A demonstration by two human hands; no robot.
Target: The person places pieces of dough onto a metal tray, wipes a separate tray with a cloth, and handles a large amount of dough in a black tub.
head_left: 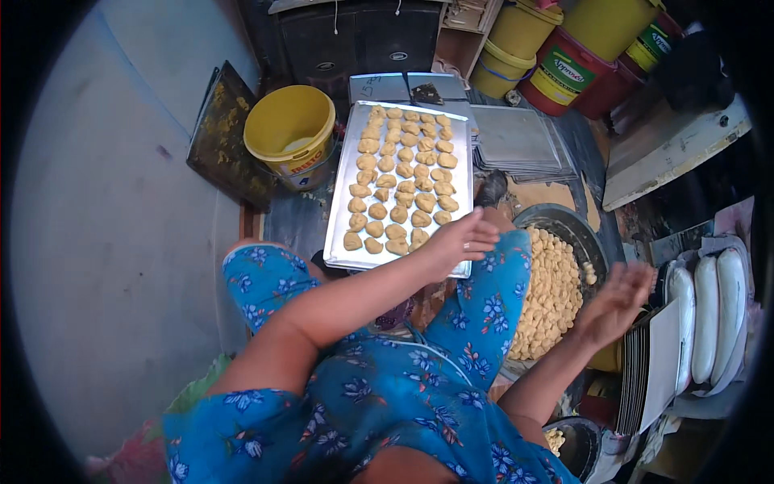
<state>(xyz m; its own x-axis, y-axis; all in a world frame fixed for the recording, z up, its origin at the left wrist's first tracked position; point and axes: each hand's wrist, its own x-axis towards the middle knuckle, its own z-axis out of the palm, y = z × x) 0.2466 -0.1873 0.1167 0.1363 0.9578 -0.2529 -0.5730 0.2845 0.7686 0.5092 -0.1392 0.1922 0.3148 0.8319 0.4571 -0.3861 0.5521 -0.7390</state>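
A silver metal tray (pixel 337 242) lies in front of me, bearing rows of tan dough lumps (pixel 401 214). Over its near right corner is my left hand (pixel 458 244), fingers stretched out, a ring on one, nothing held. Off to the right, my right hand (pixel 613 305) hangs beside a wide dark basin (pixel 595 242), its fingers extended and slightly blurred, with nothing visible in them. Inside the basin, a broad heap of small dough pieces (pixel 552 302) looks finer than the lumps on the tray.
A yellow bucket (pixel 289 121) stands left of the tray. Flat metal trays (pixel 524 141) are stacked beyond it at right. Wrapped white rolls (pixel 705 319) and upright thin trays (pixel 645 371) stand beside my right arm. Lidded buckets (pixel 564 73) fill the far right. A smaller bowl (pixel 582 444) sits near my right elbow.
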